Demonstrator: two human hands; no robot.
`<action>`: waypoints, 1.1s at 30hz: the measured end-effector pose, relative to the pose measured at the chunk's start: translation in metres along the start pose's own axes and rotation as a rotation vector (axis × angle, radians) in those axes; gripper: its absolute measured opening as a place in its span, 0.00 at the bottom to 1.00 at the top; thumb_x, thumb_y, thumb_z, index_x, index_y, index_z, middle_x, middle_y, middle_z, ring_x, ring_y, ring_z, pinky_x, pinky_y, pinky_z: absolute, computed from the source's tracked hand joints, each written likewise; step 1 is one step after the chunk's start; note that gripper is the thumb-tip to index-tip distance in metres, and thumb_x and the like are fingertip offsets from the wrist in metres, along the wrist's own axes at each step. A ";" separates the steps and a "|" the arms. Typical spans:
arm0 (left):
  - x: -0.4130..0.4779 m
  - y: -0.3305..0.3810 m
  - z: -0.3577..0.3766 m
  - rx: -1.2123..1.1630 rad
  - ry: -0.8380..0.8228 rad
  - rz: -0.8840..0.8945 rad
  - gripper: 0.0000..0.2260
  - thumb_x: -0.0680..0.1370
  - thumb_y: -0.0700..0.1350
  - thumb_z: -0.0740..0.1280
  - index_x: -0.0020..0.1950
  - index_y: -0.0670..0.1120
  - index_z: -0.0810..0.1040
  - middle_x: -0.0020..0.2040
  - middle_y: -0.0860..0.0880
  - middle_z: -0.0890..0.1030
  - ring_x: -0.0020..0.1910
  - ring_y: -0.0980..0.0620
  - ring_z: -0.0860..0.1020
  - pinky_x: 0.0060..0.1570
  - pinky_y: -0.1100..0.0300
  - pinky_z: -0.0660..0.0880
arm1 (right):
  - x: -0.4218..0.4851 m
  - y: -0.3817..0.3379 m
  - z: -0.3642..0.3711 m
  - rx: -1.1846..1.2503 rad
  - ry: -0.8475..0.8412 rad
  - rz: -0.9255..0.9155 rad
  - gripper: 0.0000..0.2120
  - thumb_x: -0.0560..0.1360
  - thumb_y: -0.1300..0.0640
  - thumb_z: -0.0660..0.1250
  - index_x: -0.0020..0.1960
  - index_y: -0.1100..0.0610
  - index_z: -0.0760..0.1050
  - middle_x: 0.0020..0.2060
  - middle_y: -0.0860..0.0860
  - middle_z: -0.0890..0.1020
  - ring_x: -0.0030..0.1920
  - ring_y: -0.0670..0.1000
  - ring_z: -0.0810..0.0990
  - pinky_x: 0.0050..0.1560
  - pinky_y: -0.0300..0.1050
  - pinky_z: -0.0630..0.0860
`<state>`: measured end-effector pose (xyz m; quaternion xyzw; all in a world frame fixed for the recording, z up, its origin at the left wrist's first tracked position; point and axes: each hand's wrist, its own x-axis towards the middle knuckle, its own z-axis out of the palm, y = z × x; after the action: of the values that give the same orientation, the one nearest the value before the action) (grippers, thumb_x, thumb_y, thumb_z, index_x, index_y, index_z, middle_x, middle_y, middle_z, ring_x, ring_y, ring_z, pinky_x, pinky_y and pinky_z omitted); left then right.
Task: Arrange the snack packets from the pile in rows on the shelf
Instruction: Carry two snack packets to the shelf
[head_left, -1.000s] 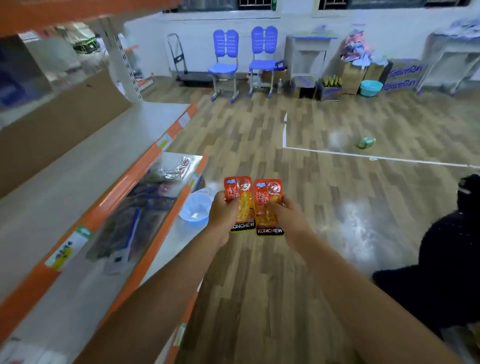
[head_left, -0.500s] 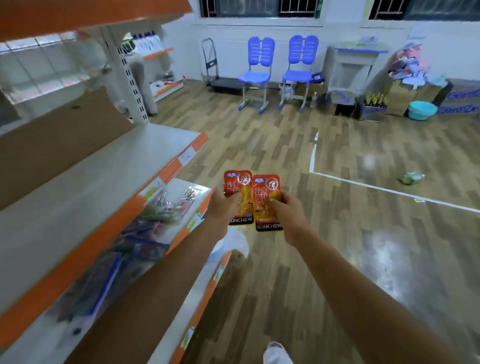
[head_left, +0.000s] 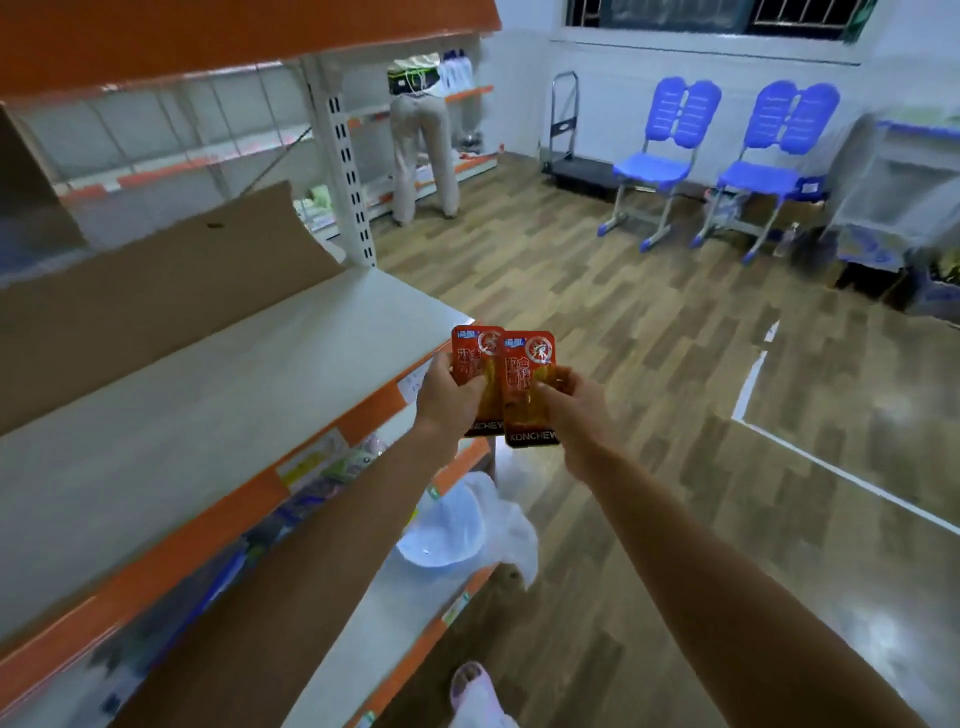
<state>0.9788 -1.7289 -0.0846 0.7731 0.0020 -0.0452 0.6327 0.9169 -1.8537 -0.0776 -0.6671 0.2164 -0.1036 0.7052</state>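
Red-orange foil marks both snack packets: the left packet (head_left: 475, 364) and the right packet (head_left: 530, 395) stand upright side by side in the air, their inner edges overlapping, just off the front corner of the shelf (head_left: 208, 405). The left hand (head_left: 447, 402) pinches the first by its lower half, thumb across the face, and the right hand (head_left: 569, 410) pinches the second the same way, so each grip is narrow and closed on one packet. Neither packet touches the white shelf board, which lies below and to the left behind its orange lip (head_left: 358, 423), with a cardboard sheet (head_left: 156, 296) leaning along its back. A pale blue bowl (head_left: 441, 530) sits on the lower shelf.

The step in hand looks like the carry from pile to shelf. The next move probably calls for swinging both hands left over the lip, setting the packets down side by side and square to the edge, then loosening each grip gently so the light foil does not slide.
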 end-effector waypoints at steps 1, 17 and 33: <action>0.016 0.002 0.000 0.007 0.035 0.000 0.12 0.75 0.41 0.68 0.57 0.48 0.71 0.49 0.49 0.78 0.51 0.48 0.78 0.52 0.54 0.75 | 0.016 -0.003 0.005 0.012 -0.001 -0.004 0.11 0.74 0.68 0.63 0.55 0.60 0.77 0.45 0.57 0.83 0.42 0.53 0.83 0.38 0.45 0.80; 0.177 -0.001 -0.042 -0.018 0.354 -0.109 0.37 0.69 0.32 0.73 0.73 0.51 0.61 0.59 0.43 0.77 0.55 0.47 0.78 0.50 0.51 0.80 | 0.191 -0.032 0.126 -0.050 -0.213 0.035 0.18 0.73 0.68 0.65 0.62 0.61 0.70 0.55 0.61 0.80 0.53 0.60 0.81 0.55 0.62 0.78; 0.278 -0.012 -0.063 0.617 0.540 -0.183 0.32 0.70 0.42 0.74 0.70 0.54 0.66 0.59 0.44 0.79 0.56 0.44 0.78 0.55 0.55 0.73 | 0.301 -0.026 0.206 -0.470 -0.465 -0.059 0.20 0.71 0.68 0.66 0.61 0.59 0.68 0.53 0.60 0.79 0.51 0.59 0.80 0.51 0.59 0.79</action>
<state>1.2595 -1.6800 -0.1038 0.9070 0.2229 0.1043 0.3417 1.2782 -1.8028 -0.0985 -0.8234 0.0483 0.0835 0.5593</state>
